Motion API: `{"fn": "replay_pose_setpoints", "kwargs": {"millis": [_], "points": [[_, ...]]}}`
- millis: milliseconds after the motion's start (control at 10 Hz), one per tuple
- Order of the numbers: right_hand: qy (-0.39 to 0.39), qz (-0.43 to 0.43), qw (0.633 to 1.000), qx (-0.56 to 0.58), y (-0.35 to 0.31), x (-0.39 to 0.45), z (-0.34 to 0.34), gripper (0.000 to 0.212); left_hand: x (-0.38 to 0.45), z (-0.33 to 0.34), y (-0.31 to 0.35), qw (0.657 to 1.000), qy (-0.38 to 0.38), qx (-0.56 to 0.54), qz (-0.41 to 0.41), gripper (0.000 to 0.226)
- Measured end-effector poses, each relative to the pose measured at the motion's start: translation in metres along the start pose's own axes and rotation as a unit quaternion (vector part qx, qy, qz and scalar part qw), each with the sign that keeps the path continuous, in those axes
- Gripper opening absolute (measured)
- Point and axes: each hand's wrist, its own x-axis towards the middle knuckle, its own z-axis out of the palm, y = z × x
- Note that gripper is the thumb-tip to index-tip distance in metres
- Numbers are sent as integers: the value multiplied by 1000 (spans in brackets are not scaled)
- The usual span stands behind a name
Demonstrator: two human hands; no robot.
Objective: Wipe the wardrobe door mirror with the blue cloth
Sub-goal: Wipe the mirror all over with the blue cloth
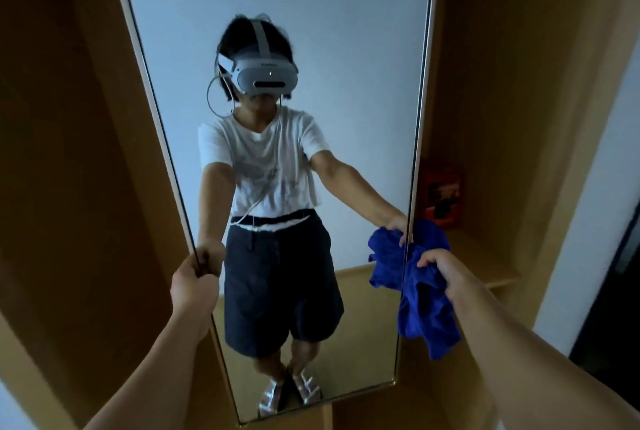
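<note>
The tall wardrobe door mirror (pixel 346 48) stands straight ahead and reflects me from head to feet. My left hand (pixel 194 286) grips the mirror door's left edge at about waist height. My right hand (pixel 450 273) holds the bunched blue cloth (pixel 426 312) just off the mirror's right edge, with most of the cloth hanging below my fingers. The cloth's reflection shows in the glass beside it.
Wooden wardrobe panels flank the mirror on both sides. To the right is an open wooden shelf niche (pixel 485 263) with an orange-red box (pixel 441 195) standing at its back. A white wall edge and a dark opening lie at the far right.
</note>
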Motion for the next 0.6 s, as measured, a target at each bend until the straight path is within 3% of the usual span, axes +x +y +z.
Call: {"fn": "replay_pose_setpoints", "kwargs": {"millis": [100, 200, 300, 400, 600], "points": [[42, -30, 991, 121, -67, -71, -6, 53, 2, -11, 33, 999, -22, -35, 6, 46], [81, -227, 949, 203, -50, -129, -52, 52, 2, -17, 67, 994, -33, -92, 37, 28], [146, 175, 943, 241, -5, -140, -103, 8, -2, -26, 91, 988, -45, -119, 88, 20], [132, 193, 944, 231, -20, -122, -114, 7, 1, -33, 122, 981, -32, -145, 127, 44], [145, 119, 952, 244, -57, -117, -131, 44, 6, -50, 174, 970, 0, -208, 122, 60]]}}
